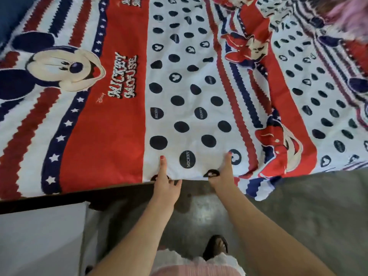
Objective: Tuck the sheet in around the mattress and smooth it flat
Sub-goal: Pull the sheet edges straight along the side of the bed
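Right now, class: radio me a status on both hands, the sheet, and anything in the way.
Left hand and right hand both grip the sheet at the near edge, thumbs on top. Sheet wrinkled at right, corner hanging untucked. Nothing blocking the edge.

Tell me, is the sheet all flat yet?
Not yet. The sheet lies smooth on the left, but it is wrinkled and bunched on the right.

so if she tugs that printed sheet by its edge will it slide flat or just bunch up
Probably floppy: the sheet already creases near the bows and droops off the bed's right edge. Likely light, since the left hand and right hand pinch it easily.
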